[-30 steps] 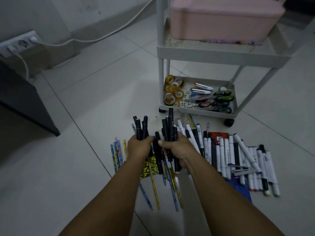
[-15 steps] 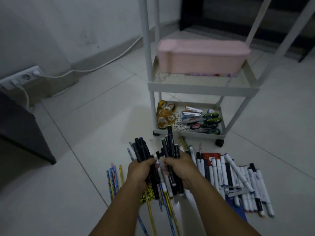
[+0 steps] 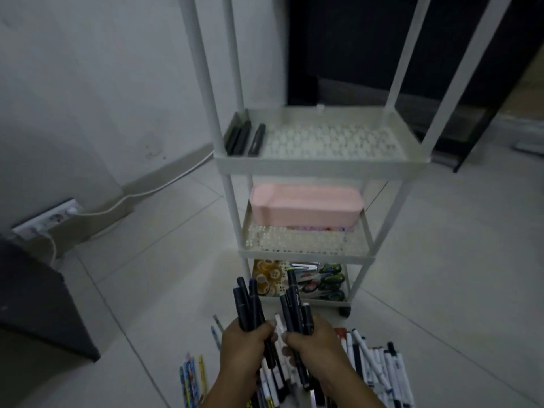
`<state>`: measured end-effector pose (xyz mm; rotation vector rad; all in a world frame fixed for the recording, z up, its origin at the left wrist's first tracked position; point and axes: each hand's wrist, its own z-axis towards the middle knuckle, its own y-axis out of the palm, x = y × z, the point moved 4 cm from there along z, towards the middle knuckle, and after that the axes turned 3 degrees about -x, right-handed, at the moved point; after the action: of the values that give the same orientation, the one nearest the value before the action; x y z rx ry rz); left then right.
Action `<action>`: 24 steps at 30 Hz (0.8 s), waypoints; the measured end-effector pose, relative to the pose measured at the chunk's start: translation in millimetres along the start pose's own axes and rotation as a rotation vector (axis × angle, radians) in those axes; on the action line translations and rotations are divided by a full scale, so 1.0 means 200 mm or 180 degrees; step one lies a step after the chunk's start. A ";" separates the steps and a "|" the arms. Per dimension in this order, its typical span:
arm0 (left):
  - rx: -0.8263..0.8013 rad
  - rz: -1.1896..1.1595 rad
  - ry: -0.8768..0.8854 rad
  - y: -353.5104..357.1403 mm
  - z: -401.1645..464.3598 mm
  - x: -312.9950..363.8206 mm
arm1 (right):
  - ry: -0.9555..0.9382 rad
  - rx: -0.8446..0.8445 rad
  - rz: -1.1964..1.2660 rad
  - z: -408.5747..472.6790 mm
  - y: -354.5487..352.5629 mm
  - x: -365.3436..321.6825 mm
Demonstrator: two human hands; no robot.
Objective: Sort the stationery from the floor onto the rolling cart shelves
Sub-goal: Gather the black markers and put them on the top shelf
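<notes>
Since the frame half a second back, the view has tilted upward, so the rolling cart [image 3: 319, 167] now shows a third shelf that was out of sight, and both hands have lifted their bundles nearer the cart's lowest shelf. The left hand [image 3: 245, 347] has its fingers curled tight round a bundle of black markers [image 3: 248, 304], tips pointing up toward the cart. The right hand [image 3: 316, 346] grips a second bunch of dark pens [image 3: 295, 304] the same way, just beside the first; the two fists nearly touch. On the cart's highest visible shelf, at its left end, lie a few black markers [image 3: 243, 136] side by side. One shelf down sits a pink box [image 3: 306, 209]. The lowest shelf holds tape rolls [image 3: 266, 275] at its left and scissors [image 3: 331, 282] at its right. On the floor [image 3: 441, 275] in front of the cart, white markers [image 3: 379, 369] lie in a row to the right of the hands, and patterned pencils [image 3: 190, 378] lie to their left.
</notes>
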<state>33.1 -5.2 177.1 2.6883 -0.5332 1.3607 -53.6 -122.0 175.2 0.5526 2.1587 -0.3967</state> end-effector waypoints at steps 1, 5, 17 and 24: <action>-0.0011 0.0013 -0.0013 0.00 -0.08 0.08 | 0.0011 0.0021 -0.0004 -0.07 -0.02 -0.08; -0.0041 0.0010 -0.0015 0.01 -0.35 0.43 | -0.0009 0.0105 0.0026 -0.36 -0.11 -0.45; -0.0156 0.0337 0.0471 -0.01 -0.70 1.40 | -0.0423 0.0284 -0.0413 -0.54 -0.32 -1.66; -0.0280 0.0142 0.0522 0.14 -0.46 1.53 | 0.0197 0.0463 -0.0707 0.00 -0.38 -1.76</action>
<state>119.1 -93.6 474.3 2.4826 -0.6240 1.5143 97.2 -272.3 464.6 0.4097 2.2710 -0.6700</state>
